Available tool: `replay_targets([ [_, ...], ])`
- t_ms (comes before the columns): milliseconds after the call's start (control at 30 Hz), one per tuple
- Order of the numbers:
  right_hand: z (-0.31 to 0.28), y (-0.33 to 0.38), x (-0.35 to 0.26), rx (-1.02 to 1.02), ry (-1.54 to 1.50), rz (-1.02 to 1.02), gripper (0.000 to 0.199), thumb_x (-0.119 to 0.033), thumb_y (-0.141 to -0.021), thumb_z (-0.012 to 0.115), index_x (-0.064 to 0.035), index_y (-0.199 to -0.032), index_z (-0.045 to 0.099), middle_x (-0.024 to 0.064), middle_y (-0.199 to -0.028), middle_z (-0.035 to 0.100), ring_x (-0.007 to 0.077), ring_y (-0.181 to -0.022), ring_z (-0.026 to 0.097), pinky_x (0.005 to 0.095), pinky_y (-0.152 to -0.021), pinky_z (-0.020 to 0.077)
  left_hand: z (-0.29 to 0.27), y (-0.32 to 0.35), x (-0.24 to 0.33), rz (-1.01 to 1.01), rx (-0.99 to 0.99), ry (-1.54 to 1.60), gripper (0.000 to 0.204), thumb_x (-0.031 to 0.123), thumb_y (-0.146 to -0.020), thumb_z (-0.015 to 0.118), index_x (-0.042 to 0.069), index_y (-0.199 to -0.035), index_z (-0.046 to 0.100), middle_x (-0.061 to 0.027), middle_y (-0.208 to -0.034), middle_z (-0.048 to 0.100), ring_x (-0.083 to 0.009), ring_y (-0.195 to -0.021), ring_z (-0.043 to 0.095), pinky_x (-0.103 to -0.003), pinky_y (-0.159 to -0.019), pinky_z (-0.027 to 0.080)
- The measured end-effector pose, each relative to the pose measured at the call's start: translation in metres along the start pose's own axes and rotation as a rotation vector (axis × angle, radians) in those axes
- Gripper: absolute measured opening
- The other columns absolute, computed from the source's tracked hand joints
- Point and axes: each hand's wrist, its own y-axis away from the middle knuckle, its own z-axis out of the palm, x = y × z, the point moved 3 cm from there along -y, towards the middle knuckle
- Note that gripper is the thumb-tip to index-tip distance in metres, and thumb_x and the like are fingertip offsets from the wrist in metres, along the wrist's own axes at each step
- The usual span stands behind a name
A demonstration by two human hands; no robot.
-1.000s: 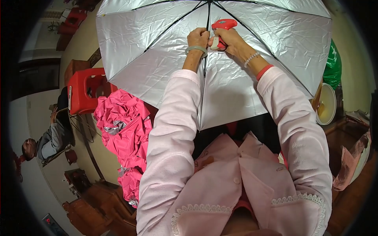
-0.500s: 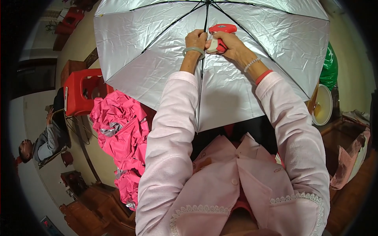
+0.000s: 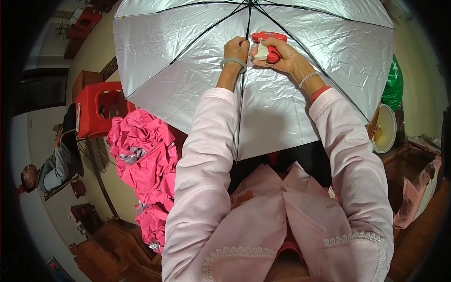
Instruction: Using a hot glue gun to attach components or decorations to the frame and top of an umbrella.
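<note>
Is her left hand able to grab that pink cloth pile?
Probably yes. The left hand is up on the umbrella, gripping a rib, but the pink cloth pile lies uncovered beside that arm.

Below you the tan floor carries a red plastic stool, and just beside it a heap of pink umbrella fabric. A white bowl sits at your right.
</note>
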Motion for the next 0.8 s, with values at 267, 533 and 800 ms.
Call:
replay_targets([
  [267,-0.005,-0.002,-0.002,-0.021,0.023,0.054,0.033,-0.011,-0.078,0.054,-0.0023,-0.107,0.043,0.0206,-0.094,0.058,0.0324,-0.086,0.059,0.0388,-0.062,0.0536,-0.001,0.004,0.005,0.039,0.017,0.042,0.023,0.018,-0.075,0.05,-0.001,-0.081,0.063,-0.0144,-0.06,0.061,-0.0207,-0.05,0.061,-0.031,-0.056,0.049],
  [533,-0.005,0.001,-0.003,-0.063,0.004,0.068,0.032,-0.011,-0.078,0.054,-0.0014,-0.106,0.044,0.0217,-0.092,0.059,0.0313,-0.082,0.059,0.0344,-0.056,0.0526,0.0,0.006,0.007,0.019,0.014,0.079,0.021,0.016,-0.075,0.05,-0.001,-0.079,0.062,-0.0142,-0.059,0.06,-0.0203,-0.047,0.059,-0.031,-0.051,0.048],
  [800,0.001,0.0,0.0,-0.043,0.041,0.085,0.028,-0.013,-0.079,0.054,-0.0026,-0.103,0.046,0.0179,-0.091,0.06,0.0274,-0.081,0.059,0.0312,-0.053,0.0515,0.001,0.001,-0.005,0.085,0.031,-0.041,0.022,0.019,-0.073,0.052,0.001,-0.08,0.063,-0.0153,-0.069,0.062,-0.0278,-0.066,0.061,-0.036,-0.065,0.047],
])
